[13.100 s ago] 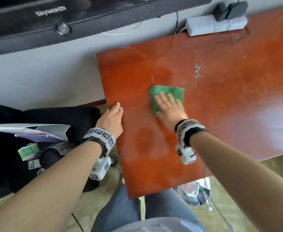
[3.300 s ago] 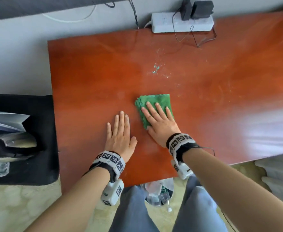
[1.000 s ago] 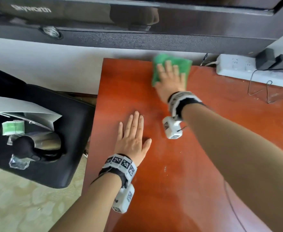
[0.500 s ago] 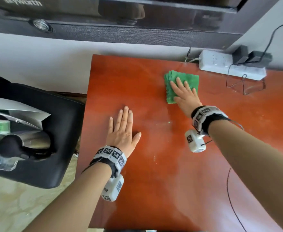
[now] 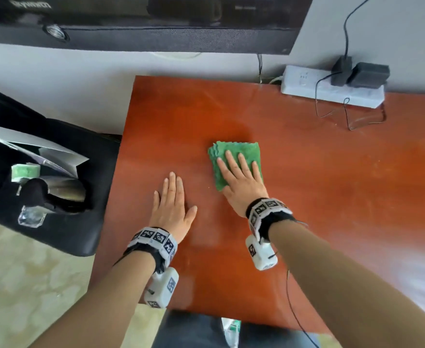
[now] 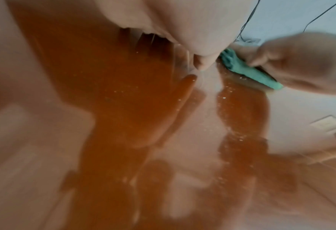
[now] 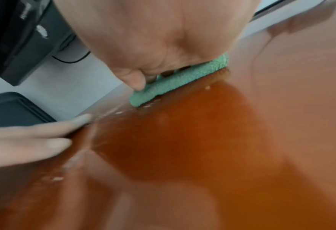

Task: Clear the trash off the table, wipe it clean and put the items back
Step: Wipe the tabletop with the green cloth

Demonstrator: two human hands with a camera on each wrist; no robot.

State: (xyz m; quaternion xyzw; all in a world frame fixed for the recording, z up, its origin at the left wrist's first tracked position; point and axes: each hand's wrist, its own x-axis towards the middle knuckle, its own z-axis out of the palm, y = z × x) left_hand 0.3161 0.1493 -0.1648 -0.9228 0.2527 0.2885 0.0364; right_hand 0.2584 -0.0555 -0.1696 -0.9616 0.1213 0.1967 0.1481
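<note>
Here, your left hand (image 5: 172, 209) lies flat on the reddish table (image 5: 332, 197), fingers straight and holding nothing. Just beyond it, your right hand (image 5: 241, 179) presses the folded green cloth (image 5: 234, 149) down with fingers straight. Farther back, a white power strip (image 5: 332, 90) sits against the wall.

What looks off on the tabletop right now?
Pale crumbs lie scattered on the red-brown wooden table by the folded green cloth under the right hand, not yet wiped. Nothing spilled or damaged.
</note>
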